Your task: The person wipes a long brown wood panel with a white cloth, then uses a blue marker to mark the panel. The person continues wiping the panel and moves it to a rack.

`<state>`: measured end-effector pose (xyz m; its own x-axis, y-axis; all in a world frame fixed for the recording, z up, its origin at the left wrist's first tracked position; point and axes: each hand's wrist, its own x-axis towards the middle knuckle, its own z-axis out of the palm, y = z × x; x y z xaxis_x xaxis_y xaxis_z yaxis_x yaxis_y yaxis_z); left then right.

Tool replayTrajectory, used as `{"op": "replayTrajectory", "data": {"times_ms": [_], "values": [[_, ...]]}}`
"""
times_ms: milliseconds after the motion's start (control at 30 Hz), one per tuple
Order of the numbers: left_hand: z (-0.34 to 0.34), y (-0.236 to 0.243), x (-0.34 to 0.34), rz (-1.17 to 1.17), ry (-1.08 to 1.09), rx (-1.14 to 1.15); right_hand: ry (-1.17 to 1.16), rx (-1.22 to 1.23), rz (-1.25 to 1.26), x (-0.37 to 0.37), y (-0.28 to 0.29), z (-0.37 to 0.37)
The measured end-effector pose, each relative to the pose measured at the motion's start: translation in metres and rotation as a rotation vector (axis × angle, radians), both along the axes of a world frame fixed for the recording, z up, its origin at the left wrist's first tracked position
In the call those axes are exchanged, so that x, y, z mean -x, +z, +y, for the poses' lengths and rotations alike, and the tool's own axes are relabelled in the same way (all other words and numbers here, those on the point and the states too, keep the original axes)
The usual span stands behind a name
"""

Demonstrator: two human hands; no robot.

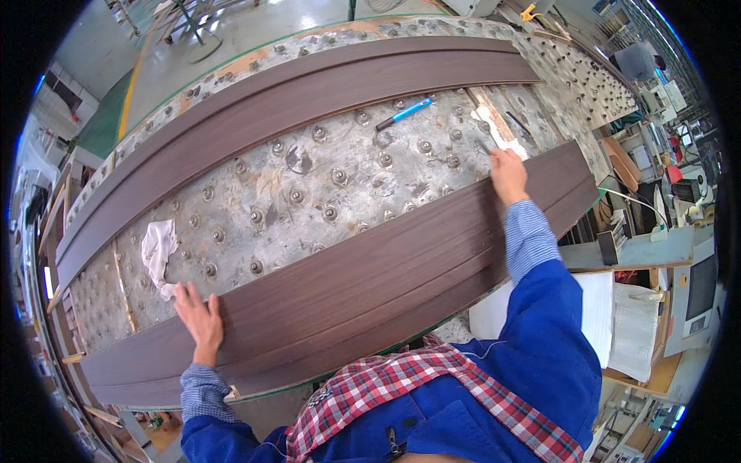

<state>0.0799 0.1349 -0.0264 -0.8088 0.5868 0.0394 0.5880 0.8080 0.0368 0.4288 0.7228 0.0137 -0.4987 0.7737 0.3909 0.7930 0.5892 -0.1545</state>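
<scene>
The grey metal tabletop [270,185] carries raised round fittings [340,177]. The near panel [370,278] lies along its near side: long, dark brown, wood-grained, grooved lengthwise. The left hand [202,320] is spread wide at the panel's far edge. The right hand [509,176] is narrower, fingers bent; its grip cannot be determined.

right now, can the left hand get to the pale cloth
Probably yes: the left hand is at the near brown panel's edge, close to the pale cloth, with nothing visible in between.
</scene>
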Motion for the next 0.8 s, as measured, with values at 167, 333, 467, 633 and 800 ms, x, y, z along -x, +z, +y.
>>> {"op": "replayTrajectory", "data": {"times_ms": [167, 333, 467, 633, 800], "values": [[0.112, 0.018, -0.06, -0.096, -0.171, -0.109, 0.088, -0.026, -0.225, -0.025, -0.014, 0.017], [0.134, 0.022, -0.074, -0.155, -0.18, -0.175, 0.142, 0.002, -0.088, 0.019, -0.021, -0.074], [0.133, 0.023, -0.075, -0.168, -0.165, -0.195, 0.314, 0.093, -0.059, 0.096, -0.019, -0.186], [0.13, 0.01, -0.07, -0.19, -0.115, -0.39, 0.676, 0.386, 0.197, 0.19, -0.037, -0.336], [0.125, 0.005, -0.067, -0.139, -0.096, -0.407, 0.698, 0.464, 0.287, 0.203, -0.031, -0.346]]}}
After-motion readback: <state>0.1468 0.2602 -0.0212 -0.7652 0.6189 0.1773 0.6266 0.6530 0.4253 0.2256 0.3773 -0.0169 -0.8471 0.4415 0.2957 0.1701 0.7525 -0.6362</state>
